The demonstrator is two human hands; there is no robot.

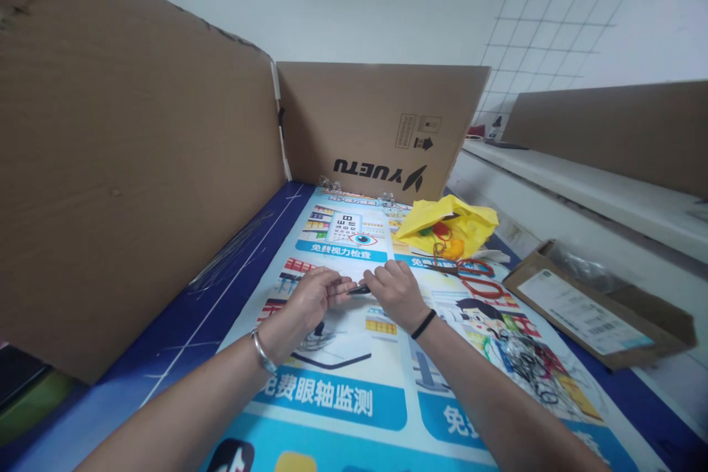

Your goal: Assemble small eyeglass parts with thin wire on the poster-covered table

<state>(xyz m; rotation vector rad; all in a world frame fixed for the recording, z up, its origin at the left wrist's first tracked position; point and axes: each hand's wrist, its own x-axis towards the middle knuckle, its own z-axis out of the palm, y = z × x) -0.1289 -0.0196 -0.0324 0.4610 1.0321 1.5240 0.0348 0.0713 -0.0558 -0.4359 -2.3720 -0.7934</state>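
Note:
My left hand (pixel 315 300), with a silver bangle at the wrist, is over the printed poster (pixel 387 376), its fingertips pinched together at the left end of a small dark slim piece (pixel 360 289). From the other side my right hand (pixel 397 295), with a black band at the wrist, closes its fingers round that piece's right end. The piece's exact kind is too small to make out. Beyond my right hand are orange-handled scissors (pixel 479 279) and a yellow bag (pixel 442 217) with red and orange thread at its mouth.
A tangle of thin wire pieces (pixel 534 365) lies to the right. An opened small carton (pixel 591 310) stands at the right edge. Tall cardboard panels (pixel 149 162) wall the left and back. Thin wires (pixel 229 251) lie on the blue surface at left.

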